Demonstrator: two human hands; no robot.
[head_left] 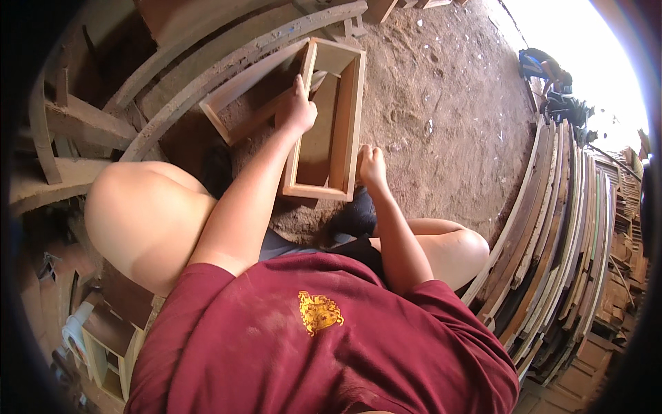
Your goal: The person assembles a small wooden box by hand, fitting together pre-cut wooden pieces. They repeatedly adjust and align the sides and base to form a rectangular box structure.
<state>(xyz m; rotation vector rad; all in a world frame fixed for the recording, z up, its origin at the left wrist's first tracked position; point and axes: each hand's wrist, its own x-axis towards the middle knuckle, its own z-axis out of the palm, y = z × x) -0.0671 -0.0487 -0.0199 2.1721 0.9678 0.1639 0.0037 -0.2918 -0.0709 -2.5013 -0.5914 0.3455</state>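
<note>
In front of me stands an open rectangular wooden box (356, 103), like a drawer, with pale wood edges. My left hand (296, 112) is closed around its left side wall, the thumb lying along the top edge. Beside the box's outer right wall, near its closer corner, is my right hand (373, 165). Its fingers are curled together, and whatever they hold is too small or hidden to name. A second wooden box (215, 124) lies tilted on the ground to the left, partly covered by the first box and my left hand.
Bare brown earth (441, 124) spreads to the right. Long wooden boards (552, 228) are stacked along the right side. A curved-looking wooden beam (207, 79) and other timber crowd the left. At the far right a person (552, 72) is beside a dark vehicle-like shape.
</note>
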